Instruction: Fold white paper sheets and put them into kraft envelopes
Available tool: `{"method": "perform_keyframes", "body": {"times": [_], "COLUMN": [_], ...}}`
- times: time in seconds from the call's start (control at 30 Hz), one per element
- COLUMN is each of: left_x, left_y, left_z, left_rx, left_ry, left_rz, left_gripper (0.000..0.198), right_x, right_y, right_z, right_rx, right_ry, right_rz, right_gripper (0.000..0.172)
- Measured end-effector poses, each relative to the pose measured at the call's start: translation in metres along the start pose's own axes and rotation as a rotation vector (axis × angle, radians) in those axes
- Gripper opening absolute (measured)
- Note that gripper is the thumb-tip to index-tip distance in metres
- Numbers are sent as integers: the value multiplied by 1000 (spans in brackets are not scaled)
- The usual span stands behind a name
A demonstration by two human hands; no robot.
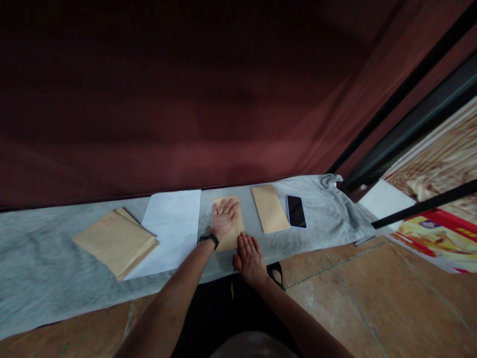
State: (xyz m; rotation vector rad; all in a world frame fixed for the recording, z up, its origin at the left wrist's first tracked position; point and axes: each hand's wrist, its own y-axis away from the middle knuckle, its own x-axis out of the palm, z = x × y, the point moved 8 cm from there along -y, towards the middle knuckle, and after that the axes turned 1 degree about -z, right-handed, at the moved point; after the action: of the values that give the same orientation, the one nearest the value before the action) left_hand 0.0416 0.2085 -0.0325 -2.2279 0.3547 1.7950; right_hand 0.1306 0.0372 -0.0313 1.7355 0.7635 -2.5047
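A brown envelope [235, 233] lies on the grey cloth [44, 258] in front of me. My left hand [223, 218], with a black band on its wrist, rests flat on it, fingers stretched out. My right hand [249, 258] lies flat just below the envelope's near right corner, fingers together and extended, touching the cloth at the envelope's edge. Neither hand holds anything.
A second brown envelope [270, 209] and a black phone [296, 211] lie to the right. White paper sheets [171, 223] and a stack of brown envelopes [115, 241] lie to the left. A dark red curtain [186, 99] hangs behind. Tiled floor [372, 298] is at the right.
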Motion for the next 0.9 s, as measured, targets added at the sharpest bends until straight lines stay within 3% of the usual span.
{"method": "perform_keyframes", "body": {"times": [0.2,0.43,0.67,0.77,0.9], "left_x": [3,8,10,10,2], "left_y": [29,81,129,140,139], "left_z": [-20,-31,-35,-28,-28], "left_rx": [144,209,145,114,179], "left_ry": [-2,-34,-69,-115,-206], "left_rz": [-43,-65,-90,-65,43], "left_gripper": [52,53,53,50,53], "right_x": [4,7,10,5,-2], "right_y": [1,3,2,1,-1], "right_z": [-1,-2,-6,-8,-14], "right_rx": [1,-15,19,30,91], "right_ry": [3,28,13,-22,-88], "right_rz": [-2,-25,-45,-48,-47], "right_gripper": [64,61,61,60,58]}}
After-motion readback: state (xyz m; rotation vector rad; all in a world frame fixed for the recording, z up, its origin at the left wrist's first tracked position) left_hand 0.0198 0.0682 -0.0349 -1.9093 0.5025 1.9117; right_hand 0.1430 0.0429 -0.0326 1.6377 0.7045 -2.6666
